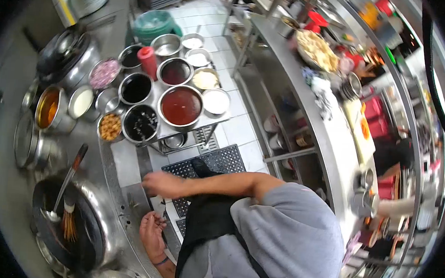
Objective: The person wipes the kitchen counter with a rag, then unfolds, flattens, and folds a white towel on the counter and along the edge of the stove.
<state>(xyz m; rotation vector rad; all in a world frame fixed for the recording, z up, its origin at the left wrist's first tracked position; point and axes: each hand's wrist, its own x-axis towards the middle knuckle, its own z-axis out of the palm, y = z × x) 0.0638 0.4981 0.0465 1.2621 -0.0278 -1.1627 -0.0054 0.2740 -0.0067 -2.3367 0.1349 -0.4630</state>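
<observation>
My right hand (164,184) reaches across in front of my body above the stove's front edge, its fingers smeared by motion. Below it, my left hand (152,232), with a dark band at the wrist, is by the same edge; its fingers are loosely spread, and I make out nothing held in them. A small shiny metal piece (160,206) shows between the two hands, too small to name. To the left sits a dark wok (86,237). Inside the wok lie a long-handled ladle (66,184) and a bamboo wok brush (68,224).
A metal stand holds several pots, among them red sauce (180,106) and dark liquid (136,88). Chopped onion (104,73) and brown cubes (110,127) are in nearby bowls. A rubber mat (226,160) lies underfoot. A steel counter (334,151) runs along the right.
</observation>
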